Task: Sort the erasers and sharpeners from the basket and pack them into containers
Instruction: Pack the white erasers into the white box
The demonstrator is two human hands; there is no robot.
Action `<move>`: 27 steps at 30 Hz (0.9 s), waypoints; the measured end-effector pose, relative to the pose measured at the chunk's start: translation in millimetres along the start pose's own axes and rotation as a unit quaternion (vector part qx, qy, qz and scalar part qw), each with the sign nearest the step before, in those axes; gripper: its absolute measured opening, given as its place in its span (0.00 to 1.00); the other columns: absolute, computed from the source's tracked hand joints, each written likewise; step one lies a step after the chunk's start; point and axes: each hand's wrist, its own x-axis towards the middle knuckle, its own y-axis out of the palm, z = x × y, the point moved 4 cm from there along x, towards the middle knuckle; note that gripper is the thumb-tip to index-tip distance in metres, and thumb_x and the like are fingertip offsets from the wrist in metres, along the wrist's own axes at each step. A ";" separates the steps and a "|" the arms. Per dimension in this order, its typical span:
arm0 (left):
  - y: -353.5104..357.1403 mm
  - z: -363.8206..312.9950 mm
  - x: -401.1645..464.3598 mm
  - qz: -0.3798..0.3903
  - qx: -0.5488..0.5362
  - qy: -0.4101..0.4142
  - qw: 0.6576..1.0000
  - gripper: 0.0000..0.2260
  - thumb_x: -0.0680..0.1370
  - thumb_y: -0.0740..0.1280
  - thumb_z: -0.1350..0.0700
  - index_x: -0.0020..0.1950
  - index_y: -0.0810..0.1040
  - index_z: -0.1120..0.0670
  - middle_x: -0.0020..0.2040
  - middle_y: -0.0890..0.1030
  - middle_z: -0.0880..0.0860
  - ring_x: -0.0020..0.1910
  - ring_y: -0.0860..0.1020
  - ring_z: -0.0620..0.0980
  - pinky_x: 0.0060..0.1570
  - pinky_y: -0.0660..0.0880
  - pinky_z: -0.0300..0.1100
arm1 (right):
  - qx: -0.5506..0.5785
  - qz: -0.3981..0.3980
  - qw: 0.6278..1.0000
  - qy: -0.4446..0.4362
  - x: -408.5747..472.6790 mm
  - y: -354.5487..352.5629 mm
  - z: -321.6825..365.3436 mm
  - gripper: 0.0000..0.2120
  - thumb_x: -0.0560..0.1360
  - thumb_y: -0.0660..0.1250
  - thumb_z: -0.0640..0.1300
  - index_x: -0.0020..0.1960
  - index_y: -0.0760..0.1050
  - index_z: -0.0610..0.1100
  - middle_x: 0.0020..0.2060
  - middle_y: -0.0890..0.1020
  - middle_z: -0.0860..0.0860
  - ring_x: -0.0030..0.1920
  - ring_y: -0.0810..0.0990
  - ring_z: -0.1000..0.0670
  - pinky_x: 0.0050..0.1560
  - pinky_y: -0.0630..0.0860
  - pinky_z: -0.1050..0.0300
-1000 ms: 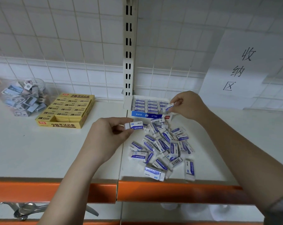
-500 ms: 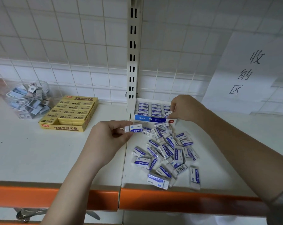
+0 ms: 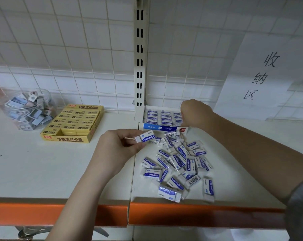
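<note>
— Since a moment ago her right hand (image 3: 195, 113) has gone down into the box (image 3: 164, 126); earlier it hovered at the rim with an eraser showing, now the fingers are curled downward over the right-hand rows and I cannot tell whether anything is still between them.

— And the left hand (image 3: 119, 145)?

— Hardly shifted; it holds one eraser (image 3: 146, 137) just left of the box's blue front; thumb on top, fingertips curled underneath, a light pinch at the white end, the "ERASER" sleeve sticking out to the right; the other fingers are folded into the palm.

— Where are the rest?

— Loose ones lie in a heap (image 3: 178, 164) on the shelf (image 3: 42, 167) in front of the box, some overlapping, some barcode-up; one lies apart at the right edge of the heap, near the orange lip (image 3: 199, 214); the box stands against the wire back, beside the slotted post (image 3: 140, 58), with neat rows already in it.

— Anything to the left?

— A yellow tray (image 3: 72, 124) of 2B erasers, well apart from her hands; beyond it a clear jar (image 3: 29, 108) full of small sharpeners; a paper sign (image 3: 264, 75) with handwritten characters hangs at the far right.
</note>
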 end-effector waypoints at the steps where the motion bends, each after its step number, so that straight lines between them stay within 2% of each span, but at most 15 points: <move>1: -0.1 0.2 0.2 0.001 0.000 0.003 1.000 0.12 0.69 0.75 0.56 0.43 0.80 0.39 0.38 0.83 0.55 0.35 0.78 0.50 0.35 0.73 0.34 | -0.003 -0.003 1.000 0.000 1.3 1.8 -0.2 0.09 0.71 0.72 0.41 0.38 0.73 0.41 0.30 0.71 0.51 0.29 0.68 0.53 0.27 0.61 0.62; 3: -0.5 0.7 0.3 0.001 0.005 0.011 1.000 0.12 0.70 0.74 0.57 0.43 0.79 0.38 0.38 0.83 0.56 0.35 0.77 0.51 0.33 0.71 0.32 | 0.007 -0.011 1.000 -0.004 3.1 5.5 -0.5 0.03 0.72 0.69 0.39 0.45 0.79 0.40 0.33 0.74 0.50 0.31 0.71 0.52 0.29 0.63 0.62; 6: -0.9 2.3 2.0 0.000 0.016 0.016 1.000 0.12 0.70 0.74 0.56 0.43 0.79 0.38 0.39 0.83 0.56 0.36 0.78 0.53 0.34 0.72 0.33 | 0.034 -0.005 0.999 -0.003 1.4 8.2 -1.6 0.05 0.73 0.67 0.40 0.48 0.80 0.41 0.39 0.80 0.49 0.36 0.76 0.49 0.33 0.67 0.60; 7: -0.9 2.4 3.0 -0.001 0.019 0.019 1.000 0.12 0.70 0.74 0.56 0.43 0.79 0.38 0.38 0.83 0.56 0.35 0.77 0.51 0.33 0.72 0.33 | 0.042 0.000 0.999 -0.003 0.6 7.8 -2.4 0.06 0.73 0.67 0.41 0.48 0.80 0.41 0.41 0.81 0.48 0.38 0.77 0.48 0.35 0.70 0.58; 9: -0.9 1.6 5.4 -0.005 0.021 0.027 0.999 0.10 0.71 0.73 0.56 0.44 0.80 0.40 0.37 0.83 0.55 0.30 0.73 0.42 0.30 0.69 0.30 | 0.077 0.015 0.997 -0.006 -0.3 6.7 -5.3 0.07 0.73 0.69 0.43 0.48 0.81 0.40 0.42 0.83 0.47 0.41 0.80 0.46 0.40 0.76 0.55; 12: 2.0 -1.6 12.4 -0.005 0.039 0.041 0.998 0.08 0.72 0.73 0.58 0.48 0.82 0.47 0.32 0.80 0.48 0.26 0.71 0.37 0.29 0.66 0.25 | 0.157 -0.003 0.988 -0.001 -10.6 0.6 -12.7 0.06 0.71 0.72 0.43 0.45 0.83 0.42 0.41 0.84 0.48 0.41 0.81 0.48 0.43 0.77 0.55; 14: 4.9 -3.5 22.0 -0.003 0.054 0.051 0.997 0.08 0.72 0.73 0.58 0.48 0.81 0.47 0.34 0.80 0.47 0.29 0.74 0.37 0.32 0.68 0.24 | 0.207 -0.046 0.977 0.009 -24.9 -5.5 -18.7 0.04 0.71 0.72 0.43 0.43 0.84 0.43 0.40 0.84 0.50 0.40 0.81 0.50 0.43 0.77 0.56; 17: 14.3 -7.8 45.3 0.011 0.080 0.069 0.994 0.08 0.73 0.72 0.56 0.49 0.79 0.47 0.44 0.82 0.49 0.42 0.79 0.43 0.46 0.75 0.32 | 0.273 -0.101 0.956 0.029 -55.0 -10.9 -29.1 0.05 0.72 0.72 0.46 0.43 0.83 0.44 0.36 0.82 0.53 0.38 0.81 0.50 0.42 0.78 0.57; 19: 25.7 -15.1 62.1 0.029 0.115 0.083 0.990 0.06 0.74 0.71 0.55 0.49 0.77 0.48 0.46 0.81 0.48 0.44 0.78 0.44 0.43 0.73 0.28 | 0.302 -0.115 0.945 0.047 -78.9 -11.9 -35.7 0.04 0.72 0.71 0.47 0.42 0.82 0.47 0.34 0.80 0.57 0.35 0.79 0.57 0.37 0.74 0.67; 21: 40.8 -23.2 78.3 0.050 0.141 0.099 0.984 0.06 0.75 0.70 0.55 0.51 0.77 0.51 0.46 0.80 0.49 0.44 0.77 0.44 0.40 0.71 0.29 | 0.332 -0.118 0.934 0.055 -102.4 -9.4 -39.5 0.03 0.72 0.70 0.47 0.41 0.81 0.49 0.34 0.80 0.59 0.35 0.77 0.62 0.32 0.69 0.75; 23: 58.8 -28.9 91.5 0.076 0.173 0.113 0.975 0.08 0.76 0.69 0.55 0.54 0.78 0.53 0.48 0.79 0.49 0.46 0.76 0.45 0.44 0.69 0.33 | 0.372 -0.118 0.918 0.070 -123.1 -3.0 -42.3 0.03 0.72 0.71 0.47 0.39 0.81 0.51 0.34 0.81 0.58 0.35 0.77 0.62 0.34 0.68 0.78; 27: 90.4 -30.6 107.0 0.111 0.201 0.116 0.966 0.11 0.74 0.70 0.53 0.55 0.80 0.54 0.54 0.80 0.51 0.48 0.74 0.43 0.47 0.68 0.35 | 0.433 -0.127 0.887 0.097 -153.1 17.2 -46.9 0.04 0.70 0.72 0.45 0.37 0.82 0.52 0.26 0.79 0.58 0.30 0.75 0.62 0.32 0.68 0.74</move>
